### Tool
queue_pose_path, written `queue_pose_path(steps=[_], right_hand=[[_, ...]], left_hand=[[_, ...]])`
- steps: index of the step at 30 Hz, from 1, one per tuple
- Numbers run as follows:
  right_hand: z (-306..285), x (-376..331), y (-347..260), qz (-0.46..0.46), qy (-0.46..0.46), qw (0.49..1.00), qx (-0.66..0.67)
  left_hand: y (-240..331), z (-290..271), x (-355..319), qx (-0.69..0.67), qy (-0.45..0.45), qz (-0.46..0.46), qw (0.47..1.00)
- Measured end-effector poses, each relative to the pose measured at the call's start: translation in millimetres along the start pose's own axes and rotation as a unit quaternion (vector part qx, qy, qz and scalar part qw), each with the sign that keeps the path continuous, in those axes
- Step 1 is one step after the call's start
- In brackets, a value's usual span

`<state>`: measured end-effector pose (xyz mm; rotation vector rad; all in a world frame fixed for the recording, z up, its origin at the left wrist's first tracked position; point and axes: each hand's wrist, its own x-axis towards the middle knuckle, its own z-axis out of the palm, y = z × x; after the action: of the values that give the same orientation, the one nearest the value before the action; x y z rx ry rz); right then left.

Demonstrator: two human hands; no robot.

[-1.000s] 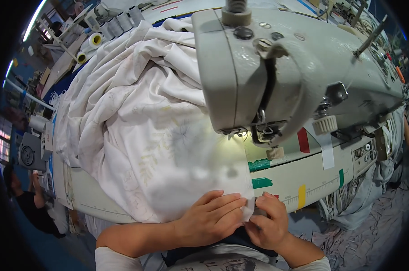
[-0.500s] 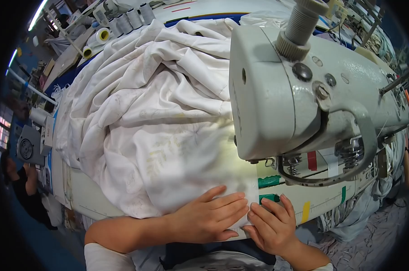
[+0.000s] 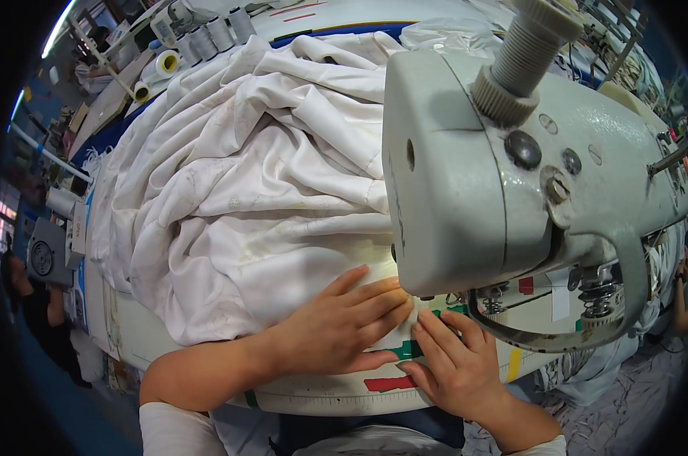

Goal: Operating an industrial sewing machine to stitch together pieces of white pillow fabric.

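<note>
Both hands sat low at the near edge of the bench, close together, fingertips almost meeting under the head of the sewing machine point(image 3: 511, 175). Left hand point(image 3: 336, 327) lay flat and spread on the white cloth point(image 3: 253, 190), palm down, fingers stretched toward the machine, pinning the near edge of the fabric to the bench top. Right hand point(image 3: 454, 365) was just beside it, fingers open and curved, tips pressed on the cloth edge right at the base of the machine; I saw nothing gripped in either hand, just pressing.

That cloth was a big crumpled heap, piled across the left and far part of the bench point(image 3: 313, 395) and running down to the near edge under my left palm. Its far side spilled up toward the back edge.

Sewing machine head filled the right half of the view, grey, with a ribbed knob point(image 3: 522, 53) sticking up at the top. The needle area was hidden behind the machine body, so I couldn't tell how the cloth lay there.

Green, red and yellow tape marks point(image 3: 389, 382) showed on the bench front, beside my right hand. Thread spools point(image 3: 207, 34) stood at the far left corner.
</note>
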<state>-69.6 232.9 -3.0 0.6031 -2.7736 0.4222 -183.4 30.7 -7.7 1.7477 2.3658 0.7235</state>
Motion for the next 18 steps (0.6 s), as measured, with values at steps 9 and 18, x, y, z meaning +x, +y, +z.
queue_pose_path(steps=[9, 18], right_hand=[[-3, -1, 3, 0.086, -0.044, 0.993, 0.069], [4, -7, 5, 0.089, -0.012, 0.992, 0.090]], left_hand=[[-18, -3, 13, 0.004, 0.041, 0.026, 0.999], [-25, -4, 18, 0.012, 0.055, 0.027, 0.998]])
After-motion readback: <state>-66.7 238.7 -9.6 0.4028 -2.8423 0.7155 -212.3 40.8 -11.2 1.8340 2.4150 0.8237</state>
